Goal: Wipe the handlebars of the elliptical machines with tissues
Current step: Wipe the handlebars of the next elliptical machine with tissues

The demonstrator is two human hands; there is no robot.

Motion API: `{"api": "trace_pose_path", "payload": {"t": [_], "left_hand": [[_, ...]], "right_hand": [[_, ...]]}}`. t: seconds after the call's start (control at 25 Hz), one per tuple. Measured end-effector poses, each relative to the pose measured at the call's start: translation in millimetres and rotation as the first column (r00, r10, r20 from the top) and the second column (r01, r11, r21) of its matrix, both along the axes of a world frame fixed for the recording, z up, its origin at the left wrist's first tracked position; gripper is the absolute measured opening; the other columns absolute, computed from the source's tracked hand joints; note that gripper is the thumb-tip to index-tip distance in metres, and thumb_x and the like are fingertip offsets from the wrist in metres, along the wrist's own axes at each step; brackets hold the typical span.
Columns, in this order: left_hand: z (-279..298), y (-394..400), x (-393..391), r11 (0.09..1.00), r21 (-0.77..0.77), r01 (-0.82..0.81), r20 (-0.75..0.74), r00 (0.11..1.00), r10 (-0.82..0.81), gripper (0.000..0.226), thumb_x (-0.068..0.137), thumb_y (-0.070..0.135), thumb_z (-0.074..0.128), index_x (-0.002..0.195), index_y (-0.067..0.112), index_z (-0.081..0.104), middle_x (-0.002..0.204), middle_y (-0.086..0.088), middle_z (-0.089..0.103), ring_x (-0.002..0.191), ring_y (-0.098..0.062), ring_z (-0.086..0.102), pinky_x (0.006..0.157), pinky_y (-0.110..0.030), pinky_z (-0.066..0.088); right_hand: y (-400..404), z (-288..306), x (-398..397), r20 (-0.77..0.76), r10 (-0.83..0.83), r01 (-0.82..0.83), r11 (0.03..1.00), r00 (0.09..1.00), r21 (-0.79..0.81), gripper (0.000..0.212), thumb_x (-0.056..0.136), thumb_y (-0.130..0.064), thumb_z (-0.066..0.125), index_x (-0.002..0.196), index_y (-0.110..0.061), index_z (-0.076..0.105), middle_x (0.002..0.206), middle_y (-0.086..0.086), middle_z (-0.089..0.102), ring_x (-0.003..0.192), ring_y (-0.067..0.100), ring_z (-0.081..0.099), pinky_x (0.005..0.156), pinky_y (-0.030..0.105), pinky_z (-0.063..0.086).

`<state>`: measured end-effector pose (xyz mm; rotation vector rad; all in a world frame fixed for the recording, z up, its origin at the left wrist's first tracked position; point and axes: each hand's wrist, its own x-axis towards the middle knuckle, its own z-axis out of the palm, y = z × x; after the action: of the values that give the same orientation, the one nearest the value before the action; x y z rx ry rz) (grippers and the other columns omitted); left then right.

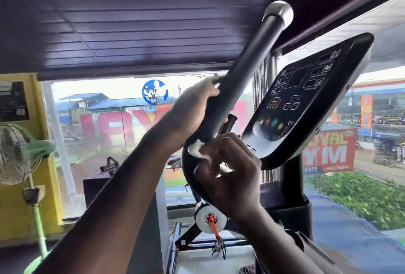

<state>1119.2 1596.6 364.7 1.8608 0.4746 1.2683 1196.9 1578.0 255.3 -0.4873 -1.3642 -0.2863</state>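
Handlebar (pixel 247 80) of the elliptical machine rises black and slanted up the middle, ending in a silver cap, just left of the console (pixel 306 102). Left hand (pixel 195 109) wraps around the bar partway up, gripping it. Lower down, right hand (pixel 230 170) presses a crumpled white tissue (pixel 196 149) against the bar's bend, fingers seemingly curled round the tissue.
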Motion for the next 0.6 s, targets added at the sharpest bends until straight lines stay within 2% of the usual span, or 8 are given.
{"api": "trace_pose_path", "payload": {"t": [0.04,0.12,0.24,0.32,0.44,0.48,0.52,0.6], "left_hand": [[4.8,0.4,2.2,1.000,0.021,0.005,0.022,1.000,-0.006,0.037,0.092,0.009,0.033,0.113,0.019,0.062,0.089,-0.019,0.060,0.067,-0.023,0.056,0.059,-0.028,0.045],[14.9,3.6,5.2,0.994,0.109,-0.007,0.030,1.000,0.004,0.044,0.087,0.007,0.038,0.115,0.029,0.064,0.084,-0.008,0.062,0.073,-0.018,0.056,0.070,-0.029,0.045],[22.6,5.0,6.7,0.992,0.124,0.034,0.014,0.999,-0.036,0.046,0.085,0.000,0.040,0.117,0.024,0.063,0.072,0.001,0.063,0.070,-0.015,0.057,0.067,-0.026,0.045],[26.1,2.4,10.5,0.993,0.111,0.042,0.036,0.998,-0.046,0.040,0.090,0.000,0.038,0.114,0.020,0.062,0.088,-0.004,0.065,0.084,-0.023,0.055,0.071,-0.029,0.047],[32.2,1.0,17.0,0.994,0.110,0.002,0.056,0.998,-0.008,0.034,0.092,0.000,0.037,0.108,0.016,0.062,0.095,-0.004,0.061,0.080,-0.023,0.047,0.059,-0.026,0.041],[35.0,2.2,19.3,0.992,0.128,-0.022,0.050,0.999,0.015,0.033,0.091,0.000,0.038,0.108,0.016,0.062,0.096,-0.008,0.059,0.081,-0.024,0.045,0.059,-0.027,0.038],[37.3,3.0,21.7,0.987,0.154,-0.043,0.033,0.999,0.038,0.035,0.091,0.001,0.039,0.110,0.017,0.063,0.098,-0.012,0.059,0.083,-0.024,0.045,0.061,-0.028,0.038],[41.5,3.8,25.3,0.975,0.203,-0.089,-0.001,0.996,0.091,0.042,0.091,0.000,0.037,0.119,0.019,0.063,0.103,-0.019,0.064,0.084,-0.022,0.052,0.065,-0.027,0.044]], "right_hand": [[1.3,6.4,5.8,0.025,-0.043,0.042,0.998,0.999,0.050,0.013,0.069,-0.005,0.062,0.074,-0.017,0.062,0.071,-0.002,0.058,0.054,0.003,0.050,0.055,0.012,0.039],[8.6,42.3,26.2,-0.109,-0.133,0.146,0.982,0.985,0.122,0.012,0.075,-0.007,0.062,0.078,-0.018,0.061,0.071,-0.005,0.056,0.055,-0.001,0.047,0.058,0.010,0.036],[13.3,87.0,43.1,-0.306,-0.136,0.172,0.980,0.942,0.095,0.011,0.084,-0.009,0.064,0.092,-0.014,0.068,0.082,-0.004,0.060,0.063,-0.003,0.050,0.061,0.010,0.038],[11.1,70.1,33.7,-0.201,-0.190,0.212,0.973,0.961,0.096,0.017,0.085,-0.011,0.065,0.100,-0.014,0.072,0.090,-0.005,0.059,0.074,-0.005,0.053,0.067,0.010,0.042],[7.9,27.9,23.4,0.187,-0.214,0.180,0.966,0.959,0.186,0.020,0.077,0.000,0.067,0.092,-0.010,0.074,0.090,0.001,0.060,0.073,0.006,0.056,0.066,0.016,0.045],[12.0,30.9,32.4,0.230,-0.246,0.188,0.951,0.942,0.245,0.018,0.078,0.001,0.066,0.090,-0.008,0.074,0.089,0.002,0.061,0.074,0.008,0.057,0.067,0.017,0.046],[16.9,44.0,44.5,0.181,-0.301,0.241,0.925,0.936,0.294,0.015,0.080,0.000,0.065,0.090,-0.008,0.073,0.089,0.002,0.062,0.076,0.009,0.057,0.069,0.019,0.047],[23.1,82.2,66.2,-0.108,-0.357,0.373,0.884,0.928,0.282,0.011,0.085,-0.003,0.065,0.088,-0.012,0.070,0.088,-0.005,0.062,0.079,0.006,0.054,0.073,0.026,0.049]]}}
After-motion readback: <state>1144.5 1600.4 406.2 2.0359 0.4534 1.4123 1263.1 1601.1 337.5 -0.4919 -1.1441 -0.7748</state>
